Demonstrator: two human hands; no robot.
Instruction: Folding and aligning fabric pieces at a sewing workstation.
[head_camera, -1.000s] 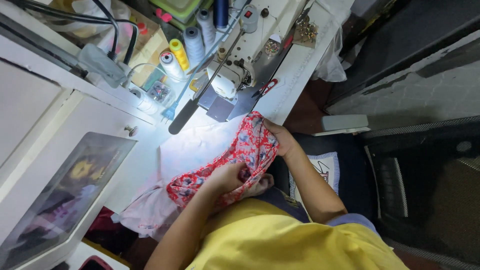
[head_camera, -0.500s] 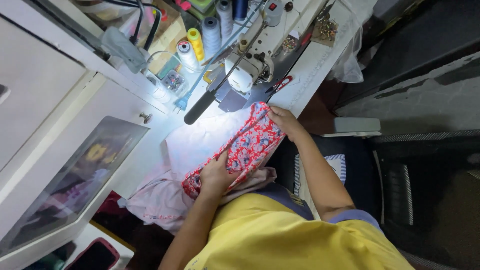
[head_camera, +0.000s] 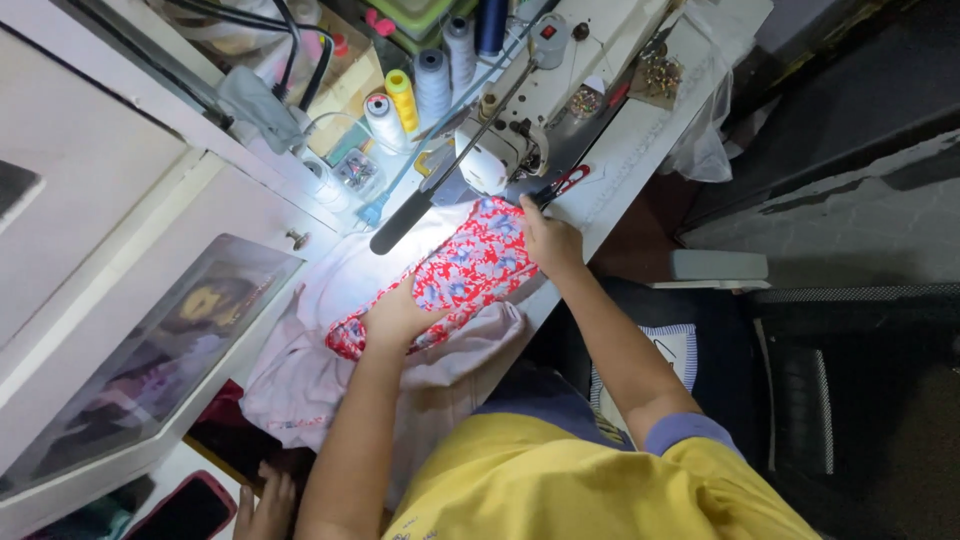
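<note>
One sewing machine (head_camera: 520, 130); one red floral fabric piece (head_camera: 470, 265); one pale pink cloth (head_camera: 300, 390); five thread spools: white (head_camera: 381, 118), yellow (head_camera: 402, 97), two grey (head_camera: 432, 84), dark blue (head_camera: 491, 22); one pair of red-handled scissors (head_camera: 562, 184).

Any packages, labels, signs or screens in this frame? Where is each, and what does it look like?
Dark phone with a red case: bottom left, below the table; black screen, rounded corners.
Small clear plastic box: on the white sewing table, left of the sewing machine; holds small mixed bits.
No signs or readable labels visible.
</note>
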